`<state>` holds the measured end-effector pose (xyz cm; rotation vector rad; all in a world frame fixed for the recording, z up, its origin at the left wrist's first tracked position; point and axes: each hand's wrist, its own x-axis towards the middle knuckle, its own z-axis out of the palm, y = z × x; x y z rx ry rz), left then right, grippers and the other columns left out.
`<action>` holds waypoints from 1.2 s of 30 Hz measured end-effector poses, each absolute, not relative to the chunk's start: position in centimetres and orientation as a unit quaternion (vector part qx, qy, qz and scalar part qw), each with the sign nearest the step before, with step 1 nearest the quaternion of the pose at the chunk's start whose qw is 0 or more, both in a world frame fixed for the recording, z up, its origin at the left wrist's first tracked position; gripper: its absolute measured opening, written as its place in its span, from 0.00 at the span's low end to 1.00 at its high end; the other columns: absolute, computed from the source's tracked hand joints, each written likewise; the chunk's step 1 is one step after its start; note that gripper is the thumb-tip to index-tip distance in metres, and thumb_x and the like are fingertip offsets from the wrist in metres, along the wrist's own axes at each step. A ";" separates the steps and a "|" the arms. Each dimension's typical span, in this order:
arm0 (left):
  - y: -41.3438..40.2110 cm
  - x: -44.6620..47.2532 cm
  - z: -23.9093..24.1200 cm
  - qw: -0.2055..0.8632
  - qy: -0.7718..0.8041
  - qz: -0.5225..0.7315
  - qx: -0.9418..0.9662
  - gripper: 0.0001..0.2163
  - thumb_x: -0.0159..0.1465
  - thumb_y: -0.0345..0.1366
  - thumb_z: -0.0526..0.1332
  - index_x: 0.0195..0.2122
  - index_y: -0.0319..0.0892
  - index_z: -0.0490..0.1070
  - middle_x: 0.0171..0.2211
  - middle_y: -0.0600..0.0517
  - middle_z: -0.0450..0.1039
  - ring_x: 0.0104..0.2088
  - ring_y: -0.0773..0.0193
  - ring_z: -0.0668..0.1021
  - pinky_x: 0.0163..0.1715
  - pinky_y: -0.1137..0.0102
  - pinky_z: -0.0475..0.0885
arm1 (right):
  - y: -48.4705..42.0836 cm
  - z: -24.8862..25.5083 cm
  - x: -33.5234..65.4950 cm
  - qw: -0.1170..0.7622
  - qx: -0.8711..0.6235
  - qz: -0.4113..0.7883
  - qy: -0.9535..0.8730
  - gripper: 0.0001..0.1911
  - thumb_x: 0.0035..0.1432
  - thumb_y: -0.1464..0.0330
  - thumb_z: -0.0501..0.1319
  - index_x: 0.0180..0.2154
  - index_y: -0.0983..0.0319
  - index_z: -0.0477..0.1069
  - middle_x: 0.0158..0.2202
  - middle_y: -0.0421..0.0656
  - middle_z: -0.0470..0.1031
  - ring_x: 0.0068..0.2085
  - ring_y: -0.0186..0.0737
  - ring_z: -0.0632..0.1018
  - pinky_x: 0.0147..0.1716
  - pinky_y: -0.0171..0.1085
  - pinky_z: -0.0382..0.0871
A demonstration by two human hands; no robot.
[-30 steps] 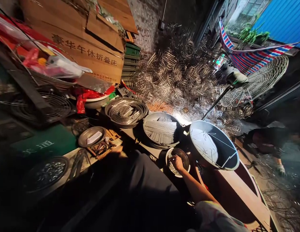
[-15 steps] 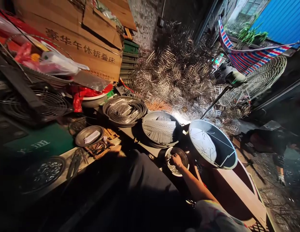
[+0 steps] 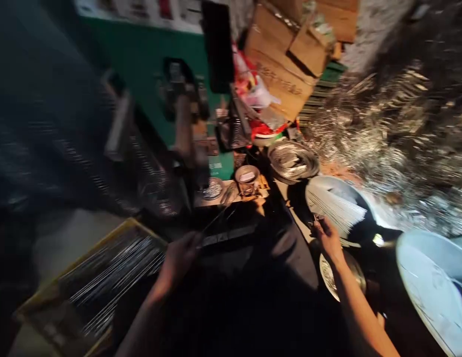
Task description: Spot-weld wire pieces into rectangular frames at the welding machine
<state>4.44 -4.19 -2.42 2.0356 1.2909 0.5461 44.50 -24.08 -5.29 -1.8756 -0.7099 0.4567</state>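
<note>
My right hand (image 3: 326, 237) is raised above a small metal bowl (image 3: 329, 275) and pinches some small thin metal pieces between its fingertips, next to a round pan of straight wire rods (image 3: 337, 208). My left hand (image 3: 180, 257) is closed on a long thin wire rod (image 3: 216, 221) that slants up to the right over a dark workpiece. A yellow-rimmed tray of long wire rods (image 3: 107, 275) lies just left of that hand. The picture is smeared by motion.
A green machine (image 3: 156, 79) stands at the back left. Cardboard boxes (image 3: 286, 64) and a heap of coiled wire rings (image 3: 394, 119) fill the back right. A pan of wire loops (image 3: 292, 161), a small dish (image 3: 247, 174) and a large pale basin (image 3: 435, 287) sit around.
The view has swung sharply left. My right hand has lifted out of the small bowl with pieces pinched. My left hand has come into view holding a rod.
</note>
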 end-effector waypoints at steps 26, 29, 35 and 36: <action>-6.2 -0.4 -2.0 0.391 0.493 0.369 0.684 0.16 0.70 0.43 0.52 0.32 0.40 0.73 0.24 0.54 0.72 0.26 0.66 0.72 0.29 0.74 0.65 | -3.8 -2.2 18.4 0.605 -0.517 0.515 -0.320 0.14 0.54 0.58 0.66 0.29 0.63 0.73 0.20 0.34 0.64 0.17 0.24 0.60 0.16 0.29 0.49; -6.1 -0.3 -1.9 0.394 0.493 0.376 0.678 0.16 0.70 0.43 0.52 0.32 0.40 0.73 0.25 0.53 0.73 0.26 0.65 0.73 0.29 0.73 0.65 | -3.8 -2.1 18.5 0.599 -0.525 0.512 -0.322 0.14 0.54 0.58 0.66 0.30 0.63 0.73 0.19 0.33 0.63 0.17 0.25 0.59 0.16 0.29 0.49; -5.9 0.0 -2.2 0.389 0.493 0.383 0.677 0.16 0.70 0.43 0.53 0.32 0.40 0.74 0.24 0.54 0.71 0.25 0.66 0.72 0.29 0.73 0.64 | -3.2 -1.7 18.9 0.589 -0.535 0.497 -0.345 0.15 0.54 0.57 0.66 0.29 0.63 0.73 0.18 0.33 0.62 0.17 0.26 0.59 0.17 0.30 0.48; -5.9 0.1 -2.2 0.389 0.492 0.384 0.677 0.16 0.70 0.43 0.53 0.33 0.40 0.74 0.24 0.54 0.71 0.25 0.66 0.72 0.29 0.73 0.64 | -3.1 -1.6 19.0 0.588 -0.536 0.496 -0.348 0.15 0.54 0.57 0.66 0.28 0.63 0.72 0.18 0.33 0.61 0.17 0.26 0.59 0.17 0.30 0.48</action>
